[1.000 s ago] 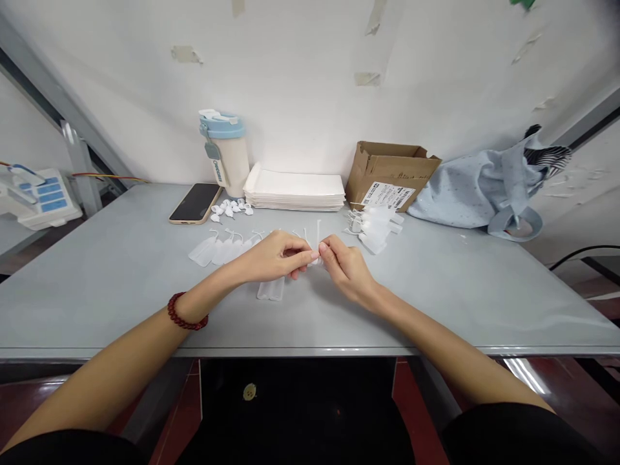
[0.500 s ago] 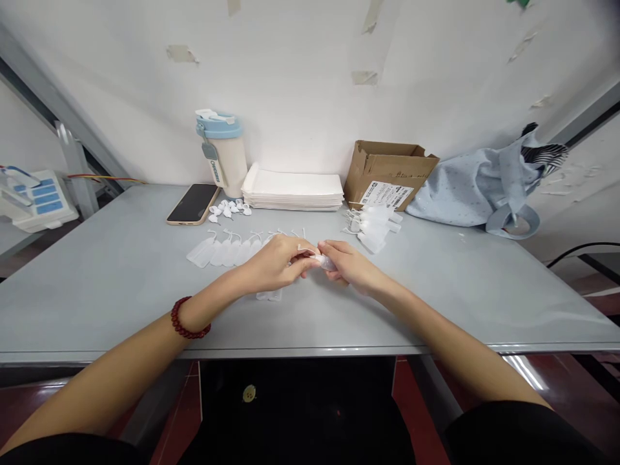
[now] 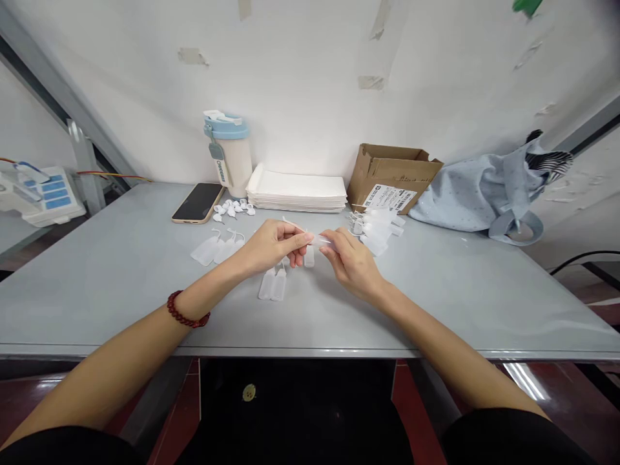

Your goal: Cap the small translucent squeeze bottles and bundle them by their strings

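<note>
Both my hands meet above the middle of the grey table (image 3: 121,284). My left hand (image 3: 271,247) pinches one end of a small translucent plastic bottle (image 3: 320,241), and my right hand (image 3: 351,261) pinches its other end. Another small bottle (image 3: 309,256) lies just below them. Two bottles (image 3: 272,285) lie side by side under my left hand. A row of like bottles (image 3: 216,247) with thin tethered caps lies to the left. A red bead bracelet (image 3: 186,313) is on my left wrist.
At the back stand a blue-lidded cup (image 3: 231,155), a phone (image 3: 197,203), loose white caps (image 3: 234,208), a stack of white sheets (image 3: 296,191), a cardboard box (image 3: 393,175) with more bottles (image 3: 380,226) in front, and a blue cloth bag (image 3: 489,187). A white device (image 3: 39,197) sits far left.
Both hands have lifted slightly and moved farther back with the small bottle between them. The two bottles on the table under my left hand show more fully now.
</note>
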Demonstrator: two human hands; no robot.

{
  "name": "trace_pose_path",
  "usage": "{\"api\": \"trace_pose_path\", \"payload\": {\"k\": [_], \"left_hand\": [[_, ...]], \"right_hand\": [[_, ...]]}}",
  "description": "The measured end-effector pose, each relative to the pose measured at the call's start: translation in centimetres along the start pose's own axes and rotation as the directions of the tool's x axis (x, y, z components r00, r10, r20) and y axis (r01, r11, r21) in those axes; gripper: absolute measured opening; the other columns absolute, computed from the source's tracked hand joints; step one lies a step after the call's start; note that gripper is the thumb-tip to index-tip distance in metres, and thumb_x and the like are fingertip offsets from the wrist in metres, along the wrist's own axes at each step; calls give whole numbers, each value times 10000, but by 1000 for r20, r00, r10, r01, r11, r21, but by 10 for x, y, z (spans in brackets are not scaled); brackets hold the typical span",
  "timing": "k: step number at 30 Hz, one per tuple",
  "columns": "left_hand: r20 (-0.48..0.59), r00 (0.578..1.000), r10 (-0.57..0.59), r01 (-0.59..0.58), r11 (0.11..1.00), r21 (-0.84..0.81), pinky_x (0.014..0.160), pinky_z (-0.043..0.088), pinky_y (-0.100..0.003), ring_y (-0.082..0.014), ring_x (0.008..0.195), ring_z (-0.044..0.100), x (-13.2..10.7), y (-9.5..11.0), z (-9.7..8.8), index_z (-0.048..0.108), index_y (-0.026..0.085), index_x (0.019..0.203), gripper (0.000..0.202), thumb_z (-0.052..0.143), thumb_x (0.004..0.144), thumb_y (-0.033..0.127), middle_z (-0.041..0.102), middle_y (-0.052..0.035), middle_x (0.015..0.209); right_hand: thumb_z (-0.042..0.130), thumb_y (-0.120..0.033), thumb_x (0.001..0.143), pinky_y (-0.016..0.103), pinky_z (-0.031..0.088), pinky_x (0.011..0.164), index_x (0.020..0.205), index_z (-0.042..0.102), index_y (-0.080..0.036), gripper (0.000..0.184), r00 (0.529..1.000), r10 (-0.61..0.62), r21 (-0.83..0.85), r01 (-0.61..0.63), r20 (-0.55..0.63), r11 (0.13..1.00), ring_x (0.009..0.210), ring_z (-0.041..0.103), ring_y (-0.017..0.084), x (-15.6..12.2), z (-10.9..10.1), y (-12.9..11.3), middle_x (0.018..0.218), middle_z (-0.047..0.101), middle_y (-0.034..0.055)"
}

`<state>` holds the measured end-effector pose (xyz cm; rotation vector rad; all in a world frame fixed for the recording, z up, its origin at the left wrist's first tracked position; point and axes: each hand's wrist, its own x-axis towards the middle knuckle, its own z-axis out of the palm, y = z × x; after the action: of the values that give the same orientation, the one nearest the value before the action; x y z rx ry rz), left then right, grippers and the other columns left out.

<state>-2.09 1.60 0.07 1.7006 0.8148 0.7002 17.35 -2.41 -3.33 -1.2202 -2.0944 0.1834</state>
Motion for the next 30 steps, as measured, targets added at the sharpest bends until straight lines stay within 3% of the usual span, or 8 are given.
{"api": "trace_pose_path", "payload": {"k": [6, 12, 17, 20, 23, 25, 27, 30], "left_hand": [[-21, 997, 78, -76, 993, 89, 576, 498, -247, -129, 566, 607, -2, -6, 4, 654, 116, 748, 313, 649, 825, 419, 650, -35, 632], [4, 995, 100, -100, 985, 138, 581, 500, -233, -132, 605, 633, -3, -8, 5, 670, 125, 848, 278, 617, 859, 398, 680, -41, 672], [-7, 988, 153, -147, 961, 234, 554, 494, -220, -143, 634, 647, -3, -9, 8, 663, 119, 886, 247, 583, 876, 352, 676, -47, 681], [-44, 977, 209, -193, 951, 244, 585, 511, -228, -155, 689, 661, 0, -13, 8, 668, 124, 898, 239, 590, 863, 348, 684, -59, 744], [-148, 968, 201, -156, 950, 270, 629, 527, -247, -166, 740, 669, 6, -16, 1, 676, 137, 931, 254, 596, 843, 361, 708, -76, 864], [-262, 949, 172, -94, 954, 285, 640, 533, -264, -173, 729, 670, 10, -19, -9, 671, 131, 943, 266, 592, 826, 356, 711, -81, 886], [-371, 916, 154, -19, 939, 342, 662, 533, -285, -192, 735, 677, 15, -22, -22, 677, 119, 913, 252, 575, 815, 327, 713, -82, 840], [-489, 854, 179, 98, 867, 489, 730, 528, -310, -205, 747, 677, 20, -29, -45, 697, 127, 869, 222, 534, 798, 260, 727, -75, 806]], "right_hand": [[379, -463, 951, 285, 366, 619, 898, 568, -190, 337, 984, 148, 335, -174, 102, 926, 646, 457, 145, 2, -3, -2, 729, 515, 19], [513, -554, 860, 244, 154, 479, 716, 516, -171, 410, 846, 290, 687, -532, 446, 495, 498, 192, 70, 8, -10, 0, 592, 240, -71], [554, -535, 844, 245, 138, 474, 789, 593, -141, 400, 774, 276, 692, -633, 569, 347, 484, 155, 62, 10, -11, 4, 570, 234, -82], [522, -528, 864, 243, 198, 480, 755, 569, -150, 396, 817, 263, 695, -576, 513, 431, 486, 225, 65, 10, -10, 7, 593, 314, -58], [469, -517, 893, 263, 312, 536, 713, 549, -168, 401, 918, 277, 560, -393, 284, 729, 537, 377, 100, 12, -11, 16, 638, 444, -11], [439, -515, 906, 291, 384, 621, 781, 602, -170, 401, 968, 247, 316, -246, 37, 916, 638, 487, 150, 15, -15, 31, 694, 537, 28], [387, -524, 921, 334, 434, 704, 970, 650, -170, 444, 967, 204, 77, -194, -155, 978, 768, 561, 209, 18, -23, 53, 809, 626, 80], [324, -549, 925, 429, 450, 822, 1060, 675, -135, 559, 910, 180, -202, -269, -374, 942, 883, 590, 277, 21, -39, 94, 911, 668, 152]]}}
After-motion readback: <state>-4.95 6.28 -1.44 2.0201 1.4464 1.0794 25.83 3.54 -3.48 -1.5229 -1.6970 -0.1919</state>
